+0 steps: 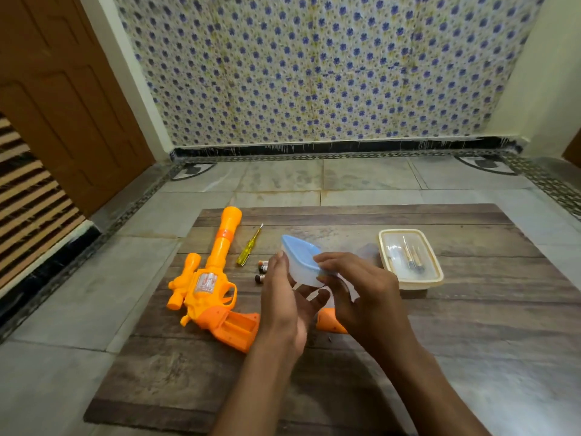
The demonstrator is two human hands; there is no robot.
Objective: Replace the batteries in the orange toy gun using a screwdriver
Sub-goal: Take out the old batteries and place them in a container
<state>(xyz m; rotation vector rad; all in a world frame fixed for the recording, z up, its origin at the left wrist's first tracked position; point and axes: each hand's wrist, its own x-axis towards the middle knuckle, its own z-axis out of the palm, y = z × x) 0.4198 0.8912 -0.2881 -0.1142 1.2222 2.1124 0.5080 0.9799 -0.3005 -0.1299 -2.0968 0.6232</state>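
Observation:
The orange toy gun [210, 281] lies on the wooden board [471, 341] at the left, its grip compartment open. A yellow screwdriver [249, 247] lies just right of the barrel. Two batteries [262, 271] lie beside it, partly hidden by my left hand. My left hand [284, 297] holds a small clear box with a blue lid [303, 261] from below and the side. My right hand [361, 287] grips the lid's near edge with curled fingers. The orange battery cover [330, 324] peeks out under my right hand.
A clear rectangular container [410, 258] holding several slim tools stands at the board's right. The board lies on a tiled floor [78, 294]. A brown door [69, 99] is at the left, and a patterned wall [314, 67] is ahead.

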